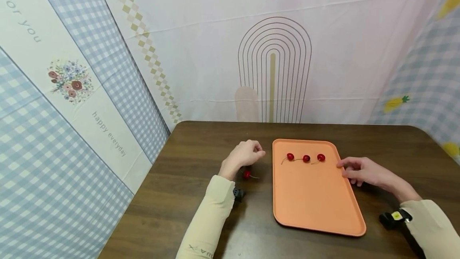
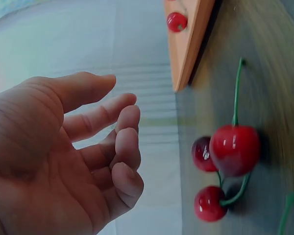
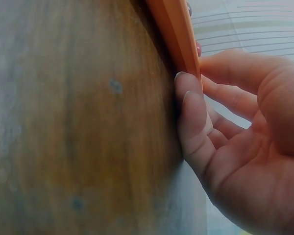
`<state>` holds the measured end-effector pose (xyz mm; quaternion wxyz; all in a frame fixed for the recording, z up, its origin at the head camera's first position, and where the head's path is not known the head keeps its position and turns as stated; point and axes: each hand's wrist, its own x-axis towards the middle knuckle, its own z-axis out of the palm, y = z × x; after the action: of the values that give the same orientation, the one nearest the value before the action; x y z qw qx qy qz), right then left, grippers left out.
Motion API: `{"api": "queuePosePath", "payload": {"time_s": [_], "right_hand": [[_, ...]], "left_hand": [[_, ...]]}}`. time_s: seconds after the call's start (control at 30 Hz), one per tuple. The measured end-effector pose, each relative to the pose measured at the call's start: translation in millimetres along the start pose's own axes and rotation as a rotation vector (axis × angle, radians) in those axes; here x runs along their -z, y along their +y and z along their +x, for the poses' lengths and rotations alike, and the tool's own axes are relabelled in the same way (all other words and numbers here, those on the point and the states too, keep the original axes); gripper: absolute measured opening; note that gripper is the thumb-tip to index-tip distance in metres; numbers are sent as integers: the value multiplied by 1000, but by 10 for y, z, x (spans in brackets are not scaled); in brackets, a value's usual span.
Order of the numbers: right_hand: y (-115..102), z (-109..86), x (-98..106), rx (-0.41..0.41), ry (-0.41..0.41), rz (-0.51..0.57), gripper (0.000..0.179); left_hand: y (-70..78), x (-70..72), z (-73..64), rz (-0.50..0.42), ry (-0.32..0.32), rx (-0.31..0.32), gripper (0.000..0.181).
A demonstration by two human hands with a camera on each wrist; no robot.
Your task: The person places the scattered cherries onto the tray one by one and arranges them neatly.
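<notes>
My left hand (image 1: 245,154) hovers over the table left of the tray, its fingers loosely bent with nothing between them. Below it, in the left wrist view, lie a large red cherry (image 2: 235,149) with a green stem, a darker cherry (image 2: 203,153) and another red cherry (image 2: 210,203). From the head, the wrist hides most of this group; one cherry (image 1: 246,174) shows. An orange tray (image 1: 316,199) bears three cherries in a row near its far end: left (image 1: 290,156), middle (image 1: 306,158) and right (image 1: 321,157). My right hand (image 1: 366,171) pinches the tray's right rim between thumb and fingers.
The brown wooden table (image 1: 179,195) reaches back to a patterned cloth backdrop (image 1: 201,51). Blue checked cloth (image 1: 46,131) hangs at the left. Another green stem (image 2: 286,213) enters the left wrist view at its lower right edge.
</notes>
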<state>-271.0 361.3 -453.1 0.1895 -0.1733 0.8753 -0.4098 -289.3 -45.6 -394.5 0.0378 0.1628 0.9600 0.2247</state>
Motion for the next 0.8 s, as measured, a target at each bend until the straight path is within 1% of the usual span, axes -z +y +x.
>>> {"api": "queuePosePath", "payload": {"time_s": [0.07,0.23,0.3,0.43,0.57,0.7,0.8], "right_hand": [[4,0,6,-5,0,0,43],[11,13,9,-4,-5,4,43],[9,20,5,-4,-4,2,43],[-8,32,5,-5,-5,-1,43],[-12,42,8,-8,-9,-2,44],[2,35,5,-3,-3,-10,43],[10,22,-3,6,-5,-10,44]], "left_hand": [[-46,33,-49,-22,6,5,17],[-145,121,-173,-45,-14,5,18],[-188,158,-232,-45,-30,-2,17],[-297,215,-371,-18,-64,-23,15],[-388,263,-512,23,-109,-65,12],[-422,318,-635,32,-152,-128,11],[-441,353,-731,47,-188,-150,12]]}}
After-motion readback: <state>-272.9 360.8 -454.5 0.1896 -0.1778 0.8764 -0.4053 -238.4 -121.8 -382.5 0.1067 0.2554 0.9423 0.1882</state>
